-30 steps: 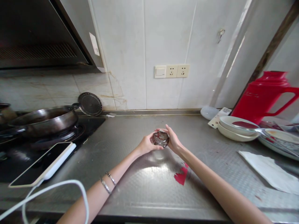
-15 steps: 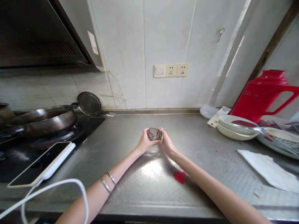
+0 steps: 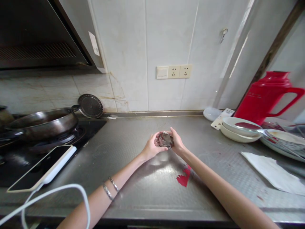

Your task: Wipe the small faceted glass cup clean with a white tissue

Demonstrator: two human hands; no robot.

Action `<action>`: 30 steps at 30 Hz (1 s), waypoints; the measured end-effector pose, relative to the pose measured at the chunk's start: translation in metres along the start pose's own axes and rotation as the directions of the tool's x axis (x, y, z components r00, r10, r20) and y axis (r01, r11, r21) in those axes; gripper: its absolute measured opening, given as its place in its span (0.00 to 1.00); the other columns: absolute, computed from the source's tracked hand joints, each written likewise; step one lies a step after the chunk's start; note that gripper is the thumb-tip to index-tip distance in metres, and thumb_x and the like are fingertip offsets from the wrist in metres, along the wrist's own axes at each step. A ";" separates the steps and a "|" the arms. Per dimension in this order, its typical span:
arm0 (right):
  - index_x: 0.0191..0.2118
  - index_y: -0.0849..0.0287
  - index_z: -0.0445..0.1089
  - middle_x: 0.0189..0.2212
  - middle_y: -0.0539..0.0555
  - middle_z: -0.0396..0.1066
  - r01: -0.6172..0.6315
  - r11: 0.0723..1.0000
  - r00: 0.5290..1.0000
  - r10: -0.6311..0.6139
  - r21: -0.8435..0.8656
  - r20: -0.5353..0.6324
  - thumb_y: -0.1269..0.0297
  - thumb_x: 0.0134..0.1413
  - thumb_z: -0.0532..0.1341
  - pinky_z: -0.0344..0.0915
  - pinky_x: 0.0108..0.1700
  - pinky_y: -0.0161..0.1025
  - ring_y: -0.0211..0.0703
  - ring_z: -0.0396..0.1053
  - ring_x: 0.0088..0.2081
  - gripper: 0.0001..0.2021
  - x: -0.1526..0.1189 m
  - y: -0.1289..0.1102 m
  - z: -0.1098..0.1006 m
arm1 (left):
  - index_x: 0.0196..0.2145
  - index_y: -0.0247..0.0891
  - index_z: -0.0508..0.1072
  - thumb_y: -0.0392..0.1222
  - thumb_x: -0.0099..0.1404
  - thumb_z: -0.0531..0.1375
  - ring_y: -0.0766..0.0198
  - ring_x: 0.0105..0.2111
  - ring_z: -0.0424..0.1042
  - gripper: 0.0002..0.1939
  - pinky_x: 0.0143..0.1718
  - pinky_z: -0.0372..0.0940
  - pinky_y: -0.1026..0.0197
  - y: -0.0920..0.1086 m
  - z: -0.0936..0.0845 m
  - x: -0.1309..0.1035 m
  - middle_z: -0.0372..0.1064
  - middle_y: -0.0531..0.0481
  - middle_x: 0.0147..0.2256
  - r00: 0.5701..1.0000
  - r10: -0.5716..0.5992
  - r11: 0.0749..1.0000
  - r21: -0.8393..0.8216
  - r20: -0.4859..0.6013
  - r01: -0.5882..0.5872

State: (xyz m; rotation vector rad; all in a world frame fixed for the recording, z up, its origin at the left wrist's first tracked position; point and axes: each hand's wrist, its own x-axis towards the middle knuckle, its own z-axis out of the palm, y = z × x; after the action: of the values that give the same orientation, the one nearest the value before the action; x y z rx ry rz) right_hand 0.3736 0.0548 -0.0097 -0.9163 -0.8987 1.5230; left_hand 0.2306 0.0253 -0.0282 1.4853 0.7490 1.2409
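Steel countertop [image 3: 143,190] fills most of what I see, and over its middle my left hand [image 3: 150,148] and right hand [image 3: 177,143] are cupped together around a small crumpled wad [image 3: 165,139], shiny and dark, perhaps foil or clear wrap; I cannot tell which. Both hands hold it from opposite sides, fingers curled close, lifted just off the surface. By my judgement the wad is already balled tight and the pressing is well along; it has not yet been set down anywhere. A red scrap [image 3: 184,178] lies on the counter under my right forearm. For room, the bare metal in front of and behind the hands is open to the wall. To the left a tablet [image 3: 43,168] with a white cable [image 3: 59,194] sits on the stove edge near the wok [image 3: 43,122]; to the right, stacked bowls [image 3: 238,132], a white paper [image 3: 274,173] and a red thermos jug [image 3: 267,95] crowd that side.
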 end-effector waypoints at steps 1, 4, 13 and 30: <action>0.35 0.60 0.76 0.32 0.57 0.79 0.000 1.000 1.000 0.000 -0.007 0.011 0.47 0.55 0.52 0.70 0.44 0.43 0.51 0.75 0.41 0.23 -0.001 0.001 0.001 | 0.56 0.34 0.61 0.35 0.41 0.73 0.49 0.55 0.66 0.45 0.57 0.61 0.46 0.000 0.000 0.000 0.61 0.34 0.56 1.000 0.004 1.000 -0.008 0.005 -0.003; 0.36 0.60 0.77 0.32 0.57 0.79 0.012 0.999 1.000 -0.012 -0.046 0.009 0.46 0.56 0.52 0.70 0.44 0.43 0.51 0.75 0.40 0.24 -0.003 0.003 0.003 | 0.56 0.35 0.61 0.34 0.39 0.74 0.49 0.54 0.66 0.47 0.58 0.59 0.46 -0.001 0.000 0.001 0.64 0.36 0.55 0.999 -0.008 1.000 -0.022 0.045 0.009; 0.36 0.60 0.76 0.32 0.57 0.79 0.033 0.998 0.999 -0.031 0.062 -0.031 0.49 0.56 0.52 0.70 0.45 0.44 0.52 0.74 0.42 0.21 -0.003 0.010 0.012 | 0.53 0.37 0.63 0.40 0.41 0.74 0.52 0.51 0.68 0.42 0.55 0.61 0.49 0.002 -0.003 0.000 0.68 0.40 0.50 0.995 0.056 0.978 0.207 -0.082 -0.038; 0.35 0.57 0.71 0.35 0.54 0.77 0.078 0.996 0.997 -0.079 0.035 0.020 0.51 0.48 0.57 0.70 0.40 0.42 0.50 0.73 0.41 0.15 -0.005 0.023 0.020 | 0.53 0.39 0.54 0.40 0.42 0.73 0.53 0.49 0.70 0.44 0.51 0.64 0.49 0.003 -0.005 -0.002 0.67 0.41 0.49 0.943 0.224 0.853 0.517 -0.246 -0.068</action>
State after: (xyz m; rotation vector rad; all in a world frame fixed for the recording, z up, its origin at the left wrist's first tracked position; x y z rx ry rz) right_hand 0.3468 0.0453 -0.0214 -0.8320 -0.9116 1.4788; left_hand 0.2253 0.0242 -0.0263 1.8220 1.2569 1.4817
